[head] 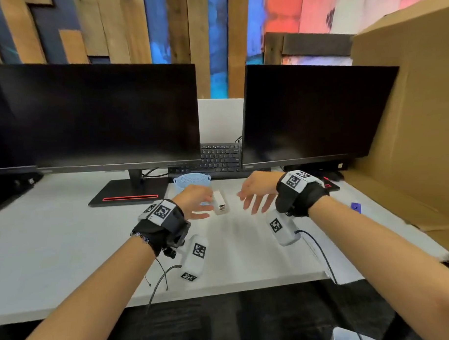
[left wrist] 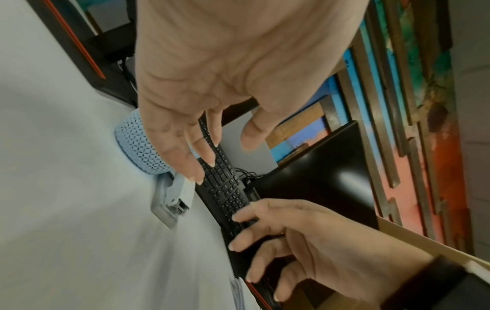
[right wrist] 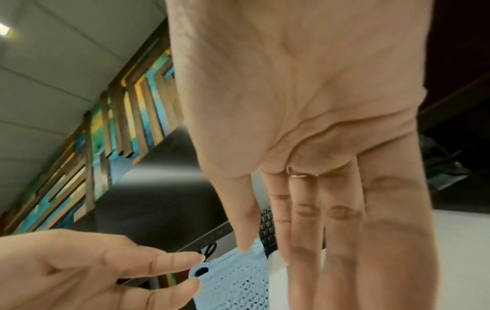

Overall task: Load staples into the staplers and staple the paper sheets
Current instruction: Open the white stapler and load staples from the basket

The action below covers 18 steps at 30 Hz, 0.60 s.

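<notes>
A white stapler (head: 220, 201) lies closed on the white desk (head: 68, 239), just in front of a light blue mesh basket (head: 192, 182). My left hand (head: 205, 206) hovers at the stapler's left side with relaxed, spread fingers and holds nothing. Right of the stapler, my right hand (head: 252, 200) is also open and empty, fingers pointing down and left. The left wrist view shows the stapler (left wrist: 175, 195) below my left fingertips (left wrist: 197, 178), apart from them. In the right wrist view, straight fingers (right wrist: 305, 230) hang over the basket (right wrist: 233, 279). No paper sheets are clearly visible.
Two dark monitors (head: 94, 113) (head: 315, 110) stand at the back with a black keyboard (head: 220, 157) between them. A large cardboard box (head: 409, 112) walls off the right side. A small purple object (head: 356, 206) lies at the right of the desk.
</notes>
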Motion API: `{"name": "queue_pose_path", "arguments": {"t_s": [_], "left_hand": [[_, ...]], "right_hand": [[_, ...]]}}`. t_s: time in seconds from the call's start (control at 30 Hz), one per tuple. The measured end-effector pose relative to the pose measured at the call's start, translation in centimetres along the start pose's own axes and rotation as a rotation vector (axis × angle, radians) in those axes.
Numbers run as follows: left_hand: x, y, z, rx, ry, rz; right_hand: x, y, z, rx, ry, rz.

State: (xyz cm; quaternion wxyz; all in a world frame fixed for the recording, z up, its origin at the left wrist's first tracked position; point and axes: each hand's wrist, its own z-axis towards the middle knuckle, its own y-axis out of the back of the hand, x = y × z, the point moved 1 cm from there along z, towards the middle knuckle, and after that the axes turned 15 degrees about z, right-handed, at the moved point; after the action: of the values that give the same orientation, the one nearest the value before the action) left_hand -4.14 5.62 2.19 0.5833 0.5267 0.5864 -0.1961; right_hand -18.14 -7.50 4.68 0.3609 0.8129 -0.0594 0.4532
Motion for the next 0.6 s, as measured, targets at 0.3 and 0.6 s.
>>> {"name": "queue_pose_path", "arguments": {"t_s": [0.3,0.6], "left_hand": [[1.9,-0.6,8.7,0.035,0.042,0.085],[1.8,-0.8,12.0,0.070,0.056,0.190]], "right_hand": [[0.3,-2.5,12.1,0.065,-0.008,-0.210],[-1.3,-1.8,14.8,0.112,-0.033,-0.158]]}}
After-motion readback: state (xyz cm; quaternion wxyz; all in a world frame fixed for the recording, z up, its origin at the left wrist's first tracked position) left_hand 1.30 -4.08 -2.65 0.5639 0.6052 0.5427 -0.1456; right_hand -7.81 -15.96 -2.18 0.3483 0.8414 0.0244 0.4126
